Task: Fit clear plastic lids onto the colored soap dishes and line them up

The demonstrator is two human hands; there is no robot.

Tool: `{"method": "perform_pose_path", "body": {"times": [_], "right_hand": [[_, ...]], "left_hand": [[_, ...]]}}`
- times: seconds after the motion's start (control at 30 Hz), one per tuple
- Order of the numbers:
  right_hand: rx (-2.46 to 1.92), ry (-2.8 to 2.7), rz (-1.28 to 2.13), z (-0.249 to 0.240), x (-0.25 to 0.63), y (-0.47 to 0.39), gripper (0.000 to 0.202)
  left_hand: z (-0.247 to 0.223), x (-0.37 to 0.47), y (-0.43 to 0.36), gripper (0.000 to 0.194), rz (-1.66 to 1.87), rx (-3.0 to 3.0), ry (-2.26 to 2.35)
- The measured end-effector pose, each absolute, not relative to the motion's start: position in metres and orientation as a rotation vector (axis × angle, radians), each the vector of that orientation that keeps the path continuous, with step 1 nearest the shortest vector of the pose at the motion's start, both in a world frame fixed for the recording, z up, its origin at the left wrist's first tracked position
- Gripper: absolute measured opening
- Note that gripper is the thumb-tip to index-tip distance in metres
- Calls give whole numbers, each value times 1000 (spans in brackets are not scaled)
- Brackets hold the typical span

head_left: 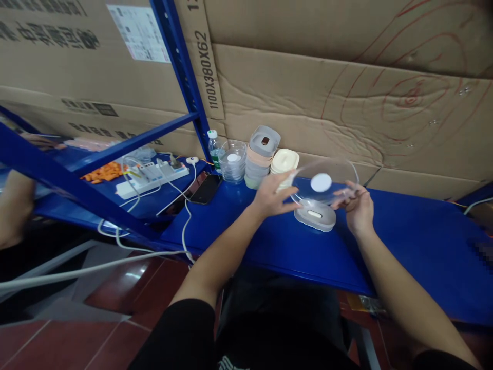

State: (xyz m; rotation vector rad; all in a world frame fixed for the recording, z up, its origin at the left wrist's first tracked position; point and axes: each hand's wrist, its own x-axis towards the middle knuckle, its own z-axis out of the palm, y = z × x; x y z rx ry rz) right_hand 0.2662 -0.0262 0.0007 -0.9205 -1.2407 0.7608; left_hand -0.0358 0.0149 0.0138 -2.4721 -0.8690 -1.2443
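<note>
Currently, head view: left hand (274, 195) and right hand (357, 208), both part-curled, grip a clear bowl (339, 177) (white round patch (321, 182) on it) by opposite sides, above a grey oval piece (318, 220) on the blue shelf (292, 257), contact unclear; best keep both grips even and light, since it looks thin and may flex

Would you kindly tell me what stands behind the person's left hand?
Directly behind the left hand is a stack of cream plastic pieces. Its top is visible, but the hand covers part of its lower portion, so I cannot count them.
</note>
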Motion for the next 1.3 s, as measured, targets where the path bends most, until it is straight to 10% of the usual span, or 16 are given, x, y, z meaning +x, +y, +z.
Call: {"method": "perform_pose_path", "body": {"times": [0.3,1.3], "right_hand": [[-1095,-1299,687,-16,277,-10,40],[-1320,-2357,437,-22,281,-15,79]], "left_hand": [[14,-141,66,39,-1781,-1331,-1686],[-11,-137,94,67,-1986,-1369,-2054]]}}
